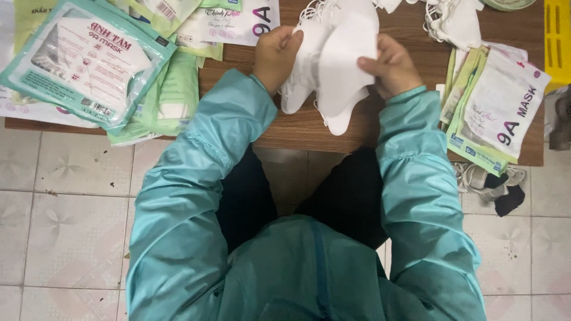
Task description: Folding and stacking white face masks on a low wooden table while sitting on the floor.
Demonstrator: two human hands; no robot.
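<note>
The person sits at a low wooden worktop (297,128) and holds a small stack of white face masks (336,59) between both hands, a little above the wood, near the middle of the far part of the view. The left hand (276,53) grips the left edge of the stack; its fingers (292,39) are closed on the masks, with the thumb on top. The right hand (389,65) holds the right edge, and its fingers (370,62) are pinched together on the white fabric. The lower ends of the masks hang down toward the person and their thin ear loops show below. Both arms are in shiny teal sleeves (196,178). To the left on the worktop lies a pile of flat mask packets (89,59) with green borders, some overlapping the edge. To the right lies another pile of similar packets (496,110), also partly over the edge. More loose white masks (455,21) lie at the far right side. Under the worktop is a pale tiled floor (59,226)
</note>
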